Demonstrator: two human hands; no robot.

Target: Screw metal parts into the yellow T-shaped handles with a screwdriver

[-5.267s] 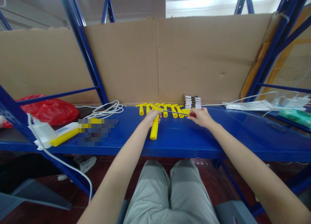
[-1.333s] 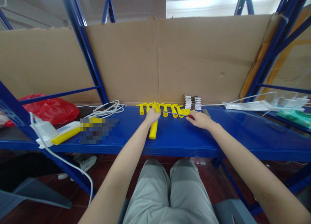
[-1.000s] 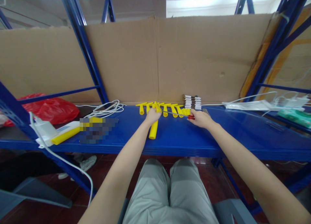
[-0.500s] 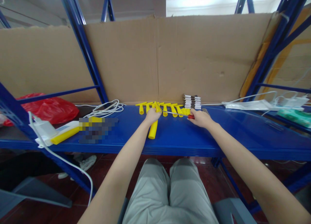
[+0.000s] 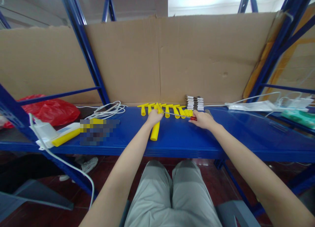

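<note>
Both arms reach forward over a blue shelf top. My left hand (image 5: 156, 117) is closed around a yellow tool with a thick round handle (image 5: 154, 134), its handle end pointing towards me. In my right hand (image 5: 202, 119) is the red handle of a screwdriver (image 5: 180, 115); its long metal shaft lies sideways, and the tip meets the yellow tool by my left fingers. Behind the hands stands a row of several yellow T-shaped pieces (image 5: 167, 111). Small yellow pieces (image 5: 188, 113) lie overlapped beside my right hand. My fingers hide the exact contact point.
White packs with dark bands (image 5: 195, 103) are stacked against the cardboard wall (image 5: 197, 56). A coiled white cable (image 5: 113, 109), a red plastic bag (image 5: 54, 112) and a yellow tube (image 5: 66, 137) are at left. Blue uprights (image 5: 88, 53) flank the shelf; a white packet (image 5: 251, 106) lies right.
Almost nothing differs. My right hand and the screwdriver have shifted very slightly; the left hand keeps its hold on the yellow tool.
</note>
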